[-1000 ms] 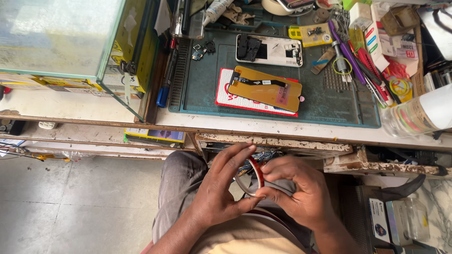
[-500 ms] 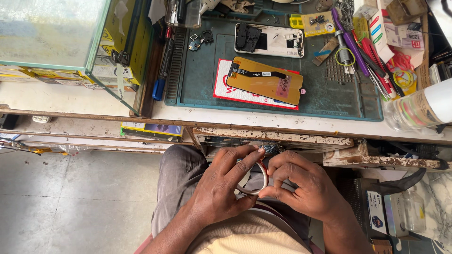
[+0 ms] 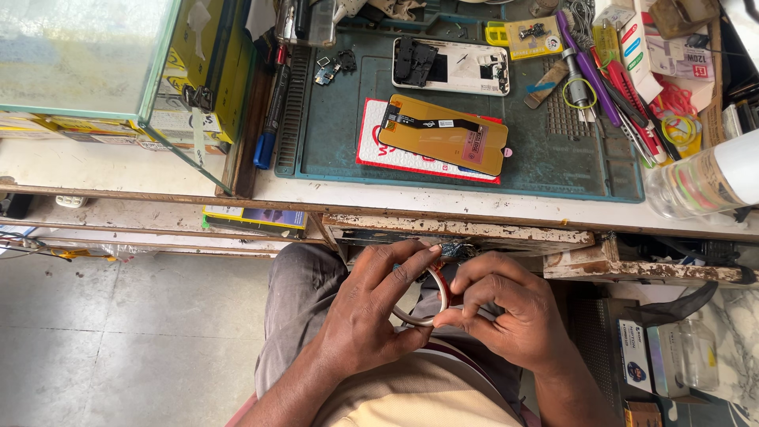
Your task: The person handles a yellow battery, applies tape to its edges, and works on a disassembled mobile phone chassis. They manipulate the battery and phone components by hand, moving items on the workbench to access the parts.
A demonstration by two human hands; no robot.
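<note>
A cluttered repair surface (image 3: 443,202) lay ahead. Over the lap, a tape roll (image 3: 431,296) was steadied by the left hand (image 3: 371,316), fingers curled round it, while its edge was pinched by the right hand (image 3: 506,316), seemingly to free the end.

My left hand (image 3: 360,320) and right hand (image 3: 510,316) are bare, no rings or watch. I wear grey trousers (image 3: 304,304) and what looks like a cream shirt (image 3: 419,399).

Your counter (image 3: 474,202) | carries a green work mat (image 3: 332,142) | glass case (image 3: 95,63) at its left | clear plastic jar (image 3: 704,186) at its right
</note>
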